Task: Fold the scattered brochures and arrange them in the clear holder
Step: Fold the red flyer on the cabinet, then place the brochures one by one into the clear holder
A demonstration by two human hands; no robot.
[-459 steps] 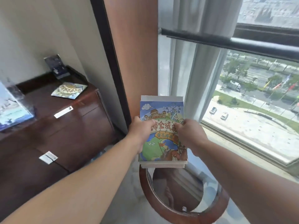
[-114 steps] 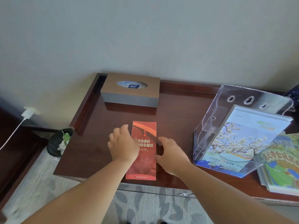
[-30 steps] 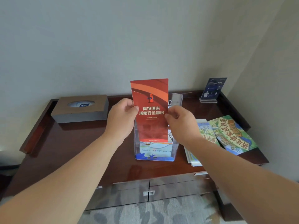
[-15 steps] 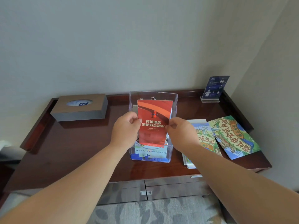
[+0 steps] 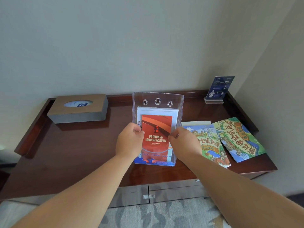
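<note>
Your left hand and right hand pinch the red brochure by its side edges, likely to seat it squarely in the clear holder near the cabinet's front edge; two illustrated brochures lie unfiled toward the right edge.

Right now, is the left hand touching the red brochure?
Touching. The head view shows the left hand pinching the left edge of the red brochure, thumb lapping onto the paper, while the brochure stands in the clear holder.
</note>
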